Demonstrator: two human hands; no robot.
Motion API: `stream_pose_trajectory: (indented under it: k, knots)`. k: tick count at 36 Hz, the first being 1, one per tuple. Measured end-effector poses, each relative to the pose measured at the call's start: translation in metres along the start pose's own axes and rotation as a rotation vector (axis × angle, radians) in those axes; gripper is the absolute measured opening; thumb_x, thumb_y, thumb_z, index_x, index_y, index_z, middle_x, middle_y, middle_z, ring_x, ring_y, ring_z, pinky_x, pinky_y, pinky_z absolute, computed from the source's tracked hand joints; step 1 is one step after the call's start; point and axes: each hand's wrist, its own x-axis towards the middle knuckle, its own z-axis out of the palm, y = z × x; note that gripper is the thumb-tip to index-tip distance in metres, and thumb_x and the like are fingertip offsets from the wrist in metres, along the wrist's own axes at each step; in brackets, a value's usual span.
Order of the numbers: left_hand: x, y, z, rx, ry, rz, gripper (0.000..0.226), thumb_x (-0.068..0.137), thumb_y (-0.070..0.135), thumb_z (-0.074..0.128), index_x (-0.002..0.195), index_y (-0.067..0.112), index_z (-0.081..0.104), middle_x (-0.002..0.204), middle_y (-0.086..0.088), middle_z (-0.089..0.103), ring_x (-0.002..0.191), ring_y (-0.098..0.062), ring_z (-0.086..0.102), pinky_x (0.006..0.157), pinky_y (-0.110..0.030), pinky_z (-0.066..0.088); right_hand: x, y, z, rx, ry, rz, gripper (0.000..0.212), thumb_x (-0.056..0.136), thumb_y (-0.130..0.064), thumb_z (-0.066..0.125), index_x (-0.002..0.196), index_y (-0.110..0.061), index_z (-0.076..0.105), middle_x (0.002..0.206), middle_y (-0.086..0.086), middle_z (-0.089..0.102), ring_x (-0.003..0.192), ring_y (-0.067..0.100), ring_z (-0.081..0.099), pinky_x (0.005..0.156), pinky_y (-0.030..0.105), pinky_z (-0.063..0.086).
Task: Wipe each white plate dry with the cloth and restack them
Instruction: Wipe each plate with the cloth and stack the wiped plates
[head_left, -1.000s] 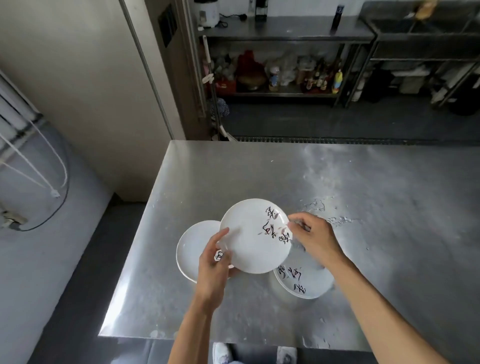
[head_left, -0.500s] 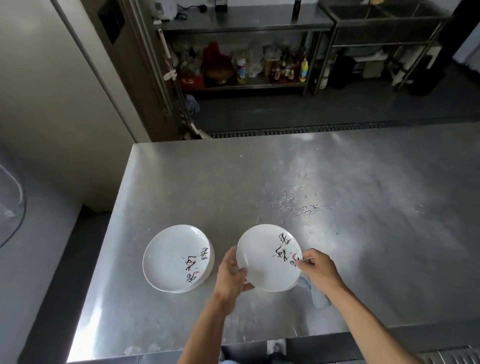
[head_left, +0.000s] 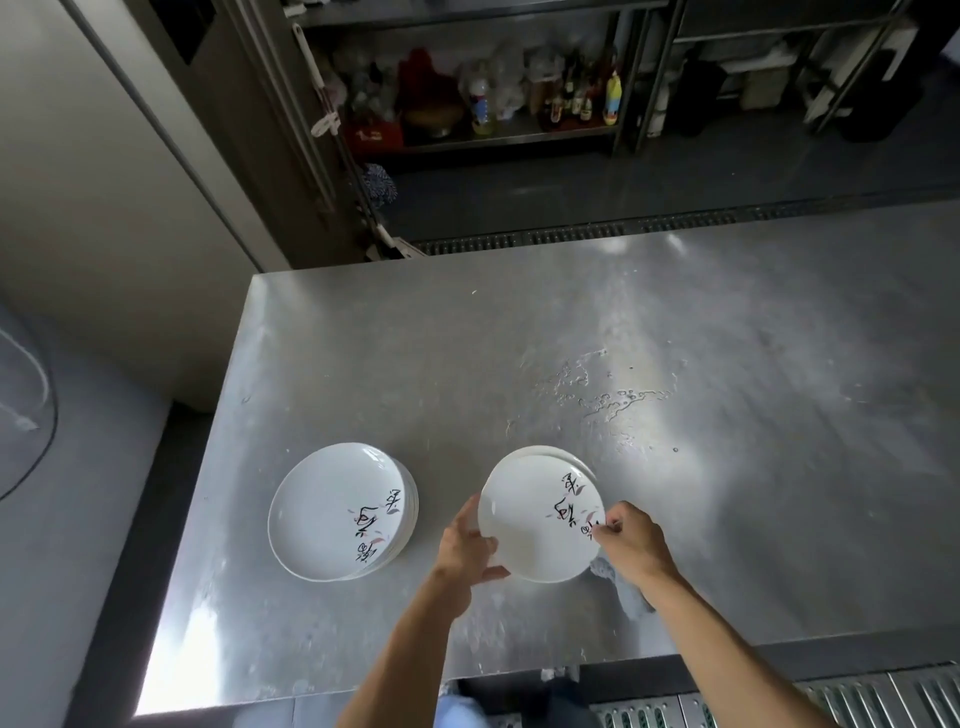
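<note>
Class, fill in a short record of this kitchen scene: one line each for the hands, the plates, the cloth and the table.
Left hand: grips the held plate's left rim, thumb on top
Right hand: pinches the same plate's right rim
Held plate: white, painted marks, face up
Left stack: white plates on the table, apart from both hands
Cloth: pale, partly hidden under the right hand
Table: steel, water drops beyond the plates

You have two hands in view: left hand (head_left: 465, 545), right hand (head_left: 631, 545). One held plate (head_left: 535, 519) between them. One steel table (head_left: 519, 364), two plate piles: left stack (head_left: 332, 512), right stack (head_left: 569, 455). Plates per pile uncountable. One cloth (head_left: 626, 595).
</note>
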Motion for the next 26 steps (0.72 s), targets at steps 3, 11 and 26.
stream_pose_trajectory:
  k: [3,11,26]
  knots:
    - [0.003,0.000,0.004,0.021,0.026,-0.003,0.076,0.092,-0.017,0.041,0.146,0.034,0.056,0.137,-0.008,0.062,0.130,-0.033,0.056,0.066,-0.035,0.064,0.002,-0.001,-0.003,-0.031,0.011,0.003,0.019,0.090,-0.024,0.064,0.077,-0.019,0.051,0.079,-0.001,0.063,0.075,0.019,0.058,0.060,0.030,0.041]
    - [0.010,-0.004,0.008,0.042,0.079,0.006,0.075,0.092,-0.017,0.044,0.140,0.038,0.061,0.118,-0.008,0.066,0.119,-0.033,0.060,0.062,-0.034,0.064,0.004,-0.005,-0.008,-0.030,0.080,-0.003,0.016,0.091,-0.030,0.065,0.084,-0.019,0.056,0.083,-0.002,0.067,0.077,0.019,0.064,0.056,0.026,0.042]
    - [0.002,0.012,0.001,0.360,0.240,0.236,0.014,0.096,0.016,0.067,0.106,0.027,0.068,0.105,-0.005,0.068,0.102,-0.031,0.065,0.093,-0.045,0.056,-0.001,-0.048,-0.001,0.368,0.102,-0.243,0.010,0.087,-0.031,0.074,0.087,-0.028,0.064,0.092,-0.010,0.070,0.091,0.010,0.066,0.079,0.027,0.051]
